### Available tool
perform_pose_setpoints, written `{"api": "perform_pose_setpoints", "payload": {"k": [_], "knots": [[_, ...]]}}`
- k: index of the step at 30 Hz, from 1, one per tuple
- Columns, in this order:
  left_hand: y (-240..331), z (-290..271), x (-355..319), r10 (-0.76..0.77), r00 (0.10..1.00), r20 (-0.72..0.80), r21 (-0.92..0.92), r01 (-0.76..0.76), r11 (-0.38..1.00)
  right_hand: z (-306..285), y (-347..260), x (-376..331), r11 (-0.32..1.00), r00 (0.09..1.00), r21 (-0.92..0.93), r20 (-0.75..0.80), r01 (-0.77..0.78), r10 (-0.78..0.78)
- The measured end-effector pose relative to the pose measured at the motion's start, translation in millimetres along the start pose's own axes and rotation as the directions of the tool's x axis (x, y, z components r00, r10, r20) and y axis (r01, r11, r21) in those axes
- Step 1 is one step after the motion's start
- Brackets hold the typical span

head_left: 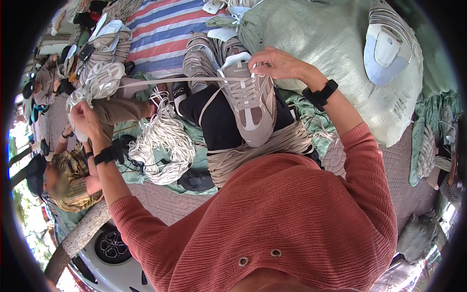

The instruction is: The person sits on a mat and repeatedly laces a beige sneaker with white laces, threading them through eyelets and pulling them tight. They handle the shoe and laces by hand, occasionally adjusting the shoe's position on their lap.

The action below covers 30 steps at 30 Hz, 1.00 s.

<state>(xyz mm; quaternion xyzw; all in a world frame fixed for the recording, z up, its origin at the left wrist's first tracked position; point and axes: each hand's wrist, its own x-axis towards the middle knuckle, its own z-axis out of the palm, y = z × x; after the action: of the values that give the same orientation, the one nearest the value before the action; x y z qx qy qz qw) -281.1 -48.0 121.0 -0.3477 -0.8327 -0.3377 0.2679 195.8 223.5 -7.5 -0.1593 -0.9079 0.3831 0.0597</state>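
A beige and white sneaker (249, 104) rests on my dark-trousered knee, toe pointing toward me. My right hand (277, 63) pinches the top of its lacing by the tongue. A flat beige shoelace (170, 82) runs taut from there leftward to my left hand (83, 118), which is closed on the lace's far end. Both wrists wear black bands. A bundle of beige laces (253, 148) lies across my lap under the shoe.
A heap of white laces (163, 141) lies on green cloth to the left. More sneakers (104, 58) are piled at upper left, others behind the knee. A large grey-green sack (340, 58) fills the right. Another person (68, 175) sits at left.
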Motion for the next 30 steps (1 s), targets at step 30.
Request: {"api": "perform_pose_setpoints", "payload": {"k": [30], "knots": [[-66,36,-10,-0.449,0.512,0.733,-0.68,0.536,-0.5,26,-8,18,0.936,0.996,0.341,0.053,-0.082,0.068]]}}
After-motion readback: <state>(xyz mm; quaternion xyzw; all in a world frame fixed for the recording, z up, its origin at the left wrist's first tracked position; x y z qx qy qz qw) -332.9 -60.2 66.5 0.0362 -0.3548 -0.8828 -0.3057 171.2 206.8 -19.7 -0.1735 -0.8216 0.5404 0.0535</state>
